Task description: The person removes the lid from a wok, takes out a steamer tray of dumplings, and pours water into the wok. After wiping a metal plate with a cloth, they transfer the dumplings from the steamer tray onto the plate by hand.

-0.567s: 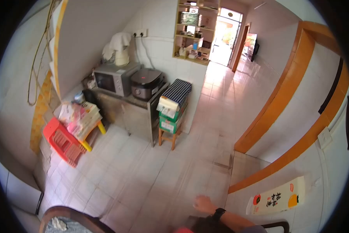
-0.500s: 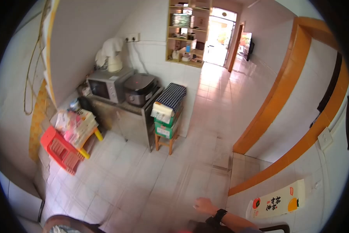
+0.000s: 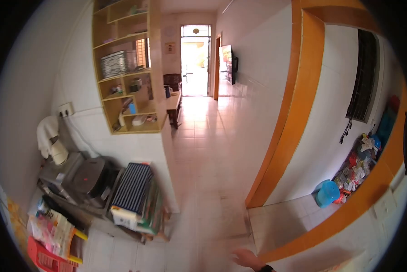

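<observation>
My right hand (image 3: 247, 258) shows at the bottom edge, with a dark band on its wrist. Its fingers look loosely apart, though a little blurred, and nothing is seen in them. The hand hangs over the tiled floor (image 3: 199, 217), near the foot of the orange-trimmed doorway (image 3: 276, 149), and touches nothing visible. My left hand is out of view.
On the left, a rice cooker (image 3: 91, 177) and microwave (image 3: 58, 174) stand on a counter. Beside them a striped cloth (image 3: 133, 186) covers a stacked stool. A red plastic chair (image 3: 45, 258), shelf unit (image 3: 126, 77), blue bucket (image 3: 327, 194) and bright far door (image 3: 195, 63) also show.
My view has turned right and upward and come closer to the passage. The counter has shifted left and down, and the bucket beyond the doorway has come into view. My right hand sits lower in view.
</observation>
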The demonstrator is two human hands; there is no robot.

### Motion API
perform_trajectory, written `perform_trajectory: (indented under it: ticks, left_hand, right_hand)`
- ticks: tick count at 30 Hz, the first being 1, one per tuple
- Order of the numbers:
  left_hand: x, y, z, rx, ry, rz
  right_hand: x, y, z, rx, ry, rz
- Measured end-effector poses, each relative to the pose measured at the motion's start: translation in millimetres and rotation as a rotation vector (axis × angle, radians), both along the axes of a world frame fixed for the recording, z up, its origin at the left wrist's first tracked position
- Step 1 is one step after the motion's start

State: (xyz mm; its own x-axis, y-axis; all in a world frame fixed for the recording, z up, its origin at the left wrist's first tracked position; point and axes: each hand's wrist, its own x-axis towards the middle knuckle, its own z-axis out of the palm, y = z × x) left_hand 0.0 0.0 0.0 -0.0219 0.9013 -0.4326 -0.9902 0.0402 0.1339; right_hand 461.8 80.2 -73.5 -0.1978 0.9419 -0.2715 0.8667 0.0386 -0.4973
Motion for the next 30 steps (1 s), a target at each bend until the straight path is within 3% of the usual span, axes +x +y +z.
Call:
perform_trajectory:
  ticks: [1, 3, 5, 7, 10, 12, 13, 15, 19, 22, 24, 26, 28, 29, 30]
  left_hand:
    - [24, 59, 0, 0.035, 0.117, -0.138]
    - [73, 168, 16, 0.121, 0.356, -0.42]
    - [156, 247, 55, 0.159, 0.37, -0.549]
    - [226, 297, 66, 0.181, 0.345, -0.678]
    - [333, 362, 58, 0.224, 0.248, -0.931]
    - [393, 393, 54, 0.182, 0.201, -1.025]
    - [419, 408, 61, 0.122, 0.155, -1.078]
    - [461, 434, 64, 0.198, 0.09, -1.214]
    - [565, 496, 33, 0.244, -0.182, -1.425]
    - [670, 513, 36, 0.192, -0.14, -1.584]
    - [734, 527, 37, 0.182, -0.172, -1.694]
    - [815, 534, 32, 0.198, -0.216, -1.822]
    - [889, 533, 25, 0.08, -0.373, -1.965]
    - [926, 530, 22, 0.137, -0.469, -2.046]
    - [962, 529, 14, 0.124, -0.462, -2.094]
  right_hand:
    - [24, 7, 10, 0.015, 0.084, -0.156]
    - [79, 10, -29, 0.055, 0.035, -0.264]
    - [132, 34, -53, 0.087, -0.015, -0.392]
    - [168, 33, -73, 0.007, 0.015, -0.34]
    - [205, 73, -11, 0.021, 0.303, -0.541]
    - [236, 113, -33, 0.102, 0.25, -0.568]
    - [257, 136, -39, 0.13, 0.044, -0.487]
    - [292, 157, -21, 0.373, 0.168, -0.578]
    - [371, 207, 12, 0.304, 0.092, -0.87]
    - [417, 198, 11, 0.226, 0.11, -1.023]
    - [455, 187, 34, -0.067, 0.057, -0.963]
    - [496, 170, 34, 0.0, 0.179, -1.128]
    - [532, 147, 14, 0.295, 0.372, -1.502]
    - [556, 135, -5, 0.464, 0.289, -1.496]
    - [572, 116, -24, 0.474, 0.292, -1.544]
